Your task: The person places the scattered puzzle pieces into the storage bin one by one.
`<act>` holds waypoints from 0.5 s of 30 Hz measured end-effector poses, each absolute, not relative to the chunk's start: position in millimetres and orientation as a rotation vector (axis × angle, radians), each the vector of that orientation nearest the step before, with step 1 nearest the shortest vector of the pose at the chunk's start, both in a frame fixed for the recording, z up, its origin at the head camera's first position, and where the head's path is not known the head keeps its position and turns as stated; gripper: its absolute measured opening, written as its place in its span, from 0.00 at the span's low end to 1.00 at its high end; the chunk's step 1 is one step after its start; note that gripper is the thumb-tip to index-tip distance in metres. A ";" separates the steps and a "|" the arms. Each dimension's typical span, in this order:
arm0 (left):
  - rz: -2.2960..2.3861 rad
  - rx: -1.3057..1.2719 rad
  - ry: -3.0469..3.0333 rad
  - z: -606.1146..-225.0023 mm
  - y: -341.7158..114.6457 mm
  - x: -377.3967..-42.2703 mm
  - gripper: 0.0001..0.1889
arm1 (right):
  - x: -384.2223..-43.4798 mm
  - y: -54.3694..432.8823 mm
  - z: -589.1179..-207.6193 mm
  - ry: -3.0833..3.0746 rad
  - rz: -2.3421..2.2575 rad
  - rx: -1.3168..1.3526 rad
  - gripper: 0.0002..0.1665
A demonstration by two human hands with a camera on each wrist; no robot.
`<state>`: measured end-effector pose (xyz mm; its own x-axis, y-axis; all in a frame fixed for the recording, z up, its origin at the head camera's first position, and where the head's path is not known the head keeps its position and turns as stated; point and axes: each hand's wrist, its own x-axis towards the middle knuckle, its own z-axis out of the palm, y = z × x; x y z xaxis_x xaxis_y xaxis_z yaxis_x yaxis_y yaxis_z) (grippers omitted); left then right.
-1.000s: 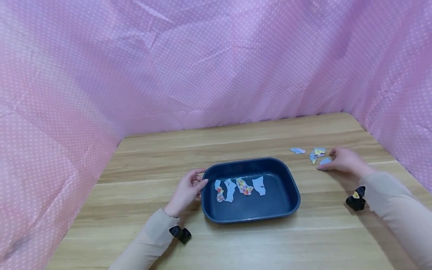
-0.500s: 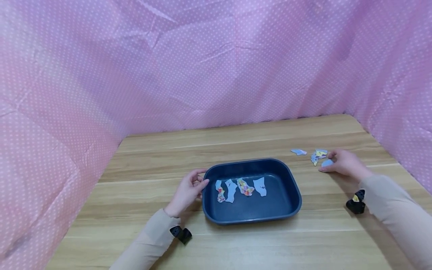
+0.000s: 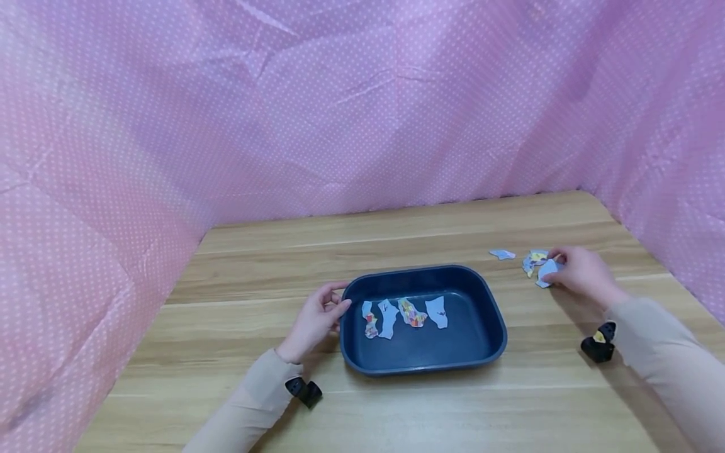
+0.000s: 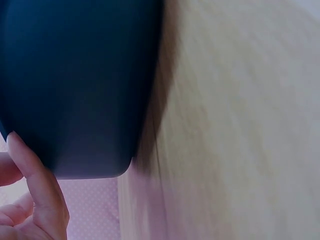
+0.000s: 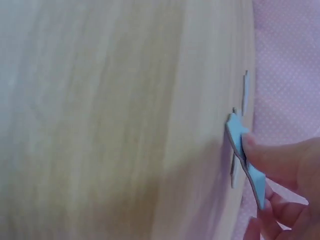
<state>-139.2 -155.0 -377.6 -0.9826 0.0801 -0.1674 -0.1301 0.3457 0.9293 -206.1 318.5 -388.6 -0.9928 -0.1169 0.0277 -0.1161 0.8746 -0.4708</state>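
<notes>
right of the tray (image 3: pixel 464 333), the right hand (image 3: pixel 582 270) pinched a pale-blue piece (image 3: pixel 547 272), likely light, stiffish, best held by its edges, while the left hand (image 3: pixel 313 321) gripped the tray's rim.

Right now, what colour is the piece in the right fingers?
The piece is light blue, clearest in right wrist view.

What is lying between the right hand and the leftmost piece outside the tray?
In the head view, a yellow-patterned piece, plus the pale blue piece the right hand holds.
</notes>
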 end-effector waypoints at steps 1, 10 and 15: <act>1.697 -0.046 2.421 -378.0 -154.5 -139.6 0.21 | -205.1 318.9 -388.4 3.048 -0.783 -0.193 0.24; 1.687 -0.031 2.425 -378.5 -154.4 -141.5 0.21 | -205.4 321.2 -378.2 2.968 -0.910 -0.227 0.17; 1.693 -0.044 2.416 -379.1 -155.0 -141.7 0.20 | -206.2 316.5 -367.3 2.922 -0.947 -0.207 0.19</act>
